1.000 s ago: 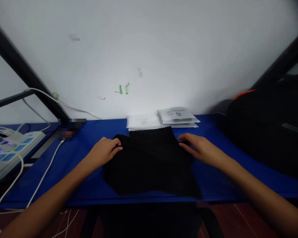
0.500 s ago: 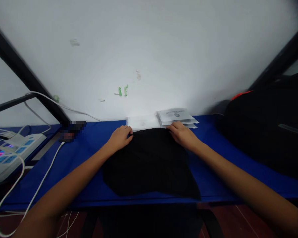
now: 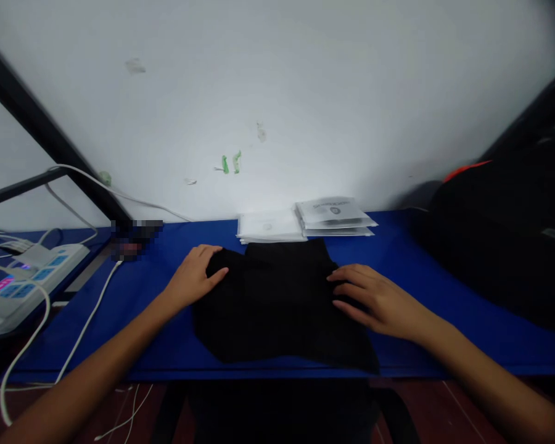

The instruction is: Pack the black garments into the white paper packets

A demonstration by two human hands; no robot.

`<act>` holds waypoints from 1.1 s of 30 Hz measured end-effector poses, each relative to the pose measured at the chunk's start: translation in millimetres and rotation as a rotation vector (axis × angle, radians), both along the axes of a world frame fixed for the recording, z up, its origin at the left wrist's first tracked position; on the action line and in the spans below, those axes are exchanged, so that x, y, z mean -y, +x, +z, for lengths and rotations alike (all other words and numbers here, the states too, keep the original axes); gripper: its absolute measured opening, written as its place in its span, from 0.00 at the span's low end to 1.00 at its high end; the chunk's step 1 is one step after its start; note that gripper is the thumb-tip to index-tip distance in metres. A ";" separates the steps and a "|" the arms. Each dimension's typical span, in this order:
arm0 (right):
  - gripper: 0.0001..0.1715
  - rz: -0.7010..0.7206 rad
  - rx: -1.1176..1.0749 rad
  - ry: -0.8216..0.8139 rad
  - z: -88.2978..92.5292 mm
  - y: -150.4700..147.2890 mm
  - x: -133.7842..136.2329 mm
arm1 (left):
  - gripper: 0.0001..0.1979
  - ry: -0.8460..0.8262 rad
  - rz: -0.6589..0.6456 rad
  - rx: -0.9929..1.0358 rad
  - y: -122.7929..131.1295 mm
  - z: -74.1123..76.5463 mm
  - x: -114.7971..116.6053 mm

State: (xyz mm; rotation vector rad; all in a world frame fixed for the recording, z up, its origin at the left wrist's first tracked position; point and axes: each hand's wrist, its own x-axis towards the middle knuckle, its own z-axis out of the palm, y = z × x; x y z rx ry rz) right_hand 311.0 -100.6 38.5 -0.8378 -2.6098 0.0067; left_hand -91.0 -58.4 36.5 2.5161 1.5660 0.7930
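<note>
A black piece of cloth [image 3: 277, 302], perhaps a garment, lies spread on the blue tabletop [image 3: 425, 351] in front of me. My left hand [image 3: 195, 274] rests at its upper left edge, thumb apart from the fingers, palm down. On the right edge lies my right hand [image 3: 374, 299], its fingers spread loosely and their tips touching the fabric. Just behind the cloth are a flat stack of white plastic packets [image 3: 271, 226] and, beside it, a second stack of clear printed packets [image 3: 333, 211].
A large black bag [image 3: 504, 246] with an orange strip stands at the right. To the left sit a white power strip [image 3: 41, 277] with cables and a blurred dark device [image 3: 136, 240] on a white cord [image 3: 95, 314]. A wall [image 3: 305, 92] rises behind the table.
Both hands have moved from the cloth's far edge towards me and outwards to its sides. Its far edge now shows a flat raised section between two side parts.
</note>
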 end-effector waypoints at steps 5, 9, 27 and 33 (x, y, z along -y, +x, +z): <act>0.13 0.096 0.032 -0.080 14.8 -26.5 -21.6 | 0.09 -0.041 -0.003 0.036 -10.0 -7.9 -22.7; 0.16 0.116 0.098 -0.122 14.0 -36.5 -32.5 | 0.04 0.111 -0.183 0.151 -5.5 13.0 -2.6; 0.11 0.092 -0.019 -0.217 -1.0 -23.8 -29.0 | 0.17 -0.231 -0.077 -0.057 -34.6 -3.8 28.5; 0.12 0.078 -0.024 -0.197 -4.1 -20.7 -28.7 | 0.21 -0.284 0.063 -0.082 -34.7 -1.9 20.9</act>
